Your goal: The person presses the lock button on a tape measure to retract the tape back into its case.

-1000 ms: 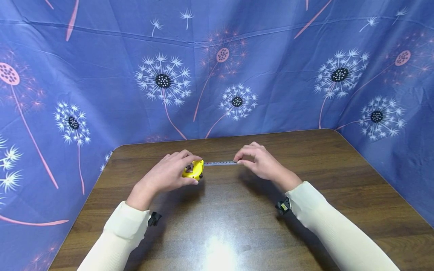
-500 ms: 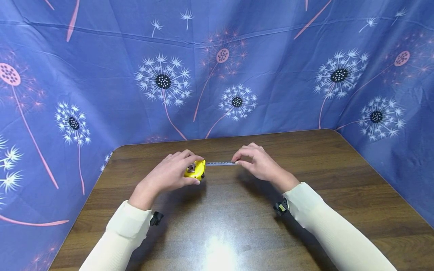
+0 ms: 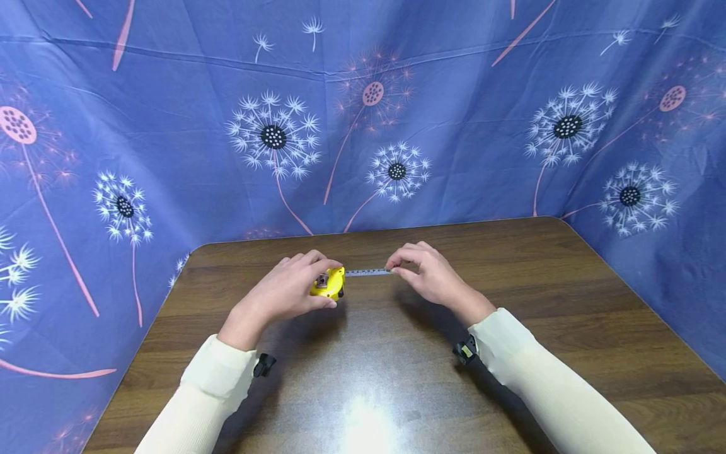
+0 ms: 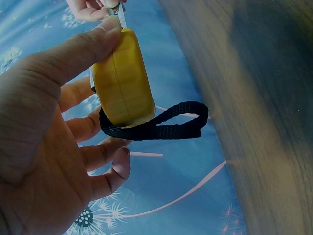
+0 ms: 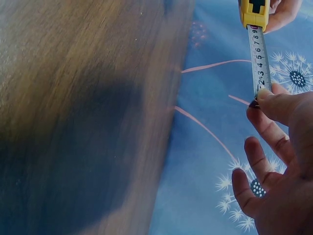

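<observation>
A small yellow tape measure (image 3: 328, 284) is held above the brown table (image 3: 397, 366) by my left hand (image 3: 283, 293), thumb and fingers curled round its case (image 4: 122, 78). A black wrist loop (image 4: 161, 125) hangs from the case. A short length of tape blade (image 3: 368, 272) runs out to the right. My right hand (image 3: 422, 271) pinches the blade's end between thumb and forefinger; the printed numbers show on the blade (image 5: 258, 58) in the right wrist view, leading back to the yellow case (image 5: 254, 12).
A blue cloth with dandelion prints (image 3: 363, 126) walls in the table on the back, left and right. The table's rounded back corners (image 3: 198, 249) meet the cloth. A bright glare spot (image 3: 365, 422) lies on the near tabletop.
My right hand has drifted a little left, toward the case, so the exposed blade is slightly shorter. The left hand has edged right with the case.
</observation>
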`<state>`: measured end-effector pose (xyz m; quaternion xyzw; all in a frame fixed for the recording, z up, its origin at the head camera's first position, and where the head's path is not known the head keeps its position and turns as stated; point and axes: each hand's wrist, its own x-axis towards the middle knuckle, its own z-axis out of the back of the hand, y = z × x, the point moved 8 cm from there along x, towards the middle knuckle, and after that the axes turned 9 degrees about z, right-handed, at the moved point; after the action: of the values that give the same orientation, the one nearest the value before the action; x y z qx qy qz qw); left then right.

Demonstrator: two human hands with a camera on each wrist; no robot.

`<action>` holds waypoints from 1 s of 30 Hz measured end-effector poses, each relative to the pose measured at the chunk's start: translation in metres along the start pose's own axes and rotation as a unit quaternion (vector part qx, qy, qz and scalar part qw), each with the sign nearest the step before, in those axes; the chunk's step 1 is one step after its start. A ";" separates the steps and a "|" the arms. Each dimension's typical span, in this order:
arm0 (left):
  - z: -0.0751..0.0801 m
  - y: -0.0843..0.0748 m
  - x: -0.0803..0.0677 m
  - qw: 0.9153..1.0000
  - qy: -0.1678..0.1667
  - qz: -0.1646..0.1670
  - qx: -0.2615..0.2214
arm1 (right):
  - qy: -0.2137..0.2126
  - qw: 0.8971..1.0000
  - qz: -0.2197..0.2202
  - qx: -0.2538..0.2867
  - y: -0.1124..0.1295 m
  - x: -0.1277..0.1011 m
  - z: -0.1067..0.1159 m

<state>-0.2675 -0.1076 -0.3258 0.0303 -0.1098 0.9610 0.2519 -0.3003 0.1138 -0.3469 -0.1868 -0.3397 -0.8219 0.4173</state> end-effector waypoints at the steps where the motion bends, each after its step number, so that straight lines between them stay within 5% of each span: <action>1: 0.000 0.000 0.000 1.000 0.001 0.002 0.000 | 0.000 1.000 -0.004 -0.002 0.000 0.000 0.000; 30: -0.001 -0.008 0.008 1.000 -0.003 0.003 -0.001 | -0.026 0.999 -0.047 0.008 0.000 0.000 -0.009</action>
<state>-0.2707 -0.0969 -0.3243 0.0328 -0.1118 0.9616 0.2486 -0.3009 0.1074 -0.3529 -0.1885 -0.3652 -0.8330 0.3703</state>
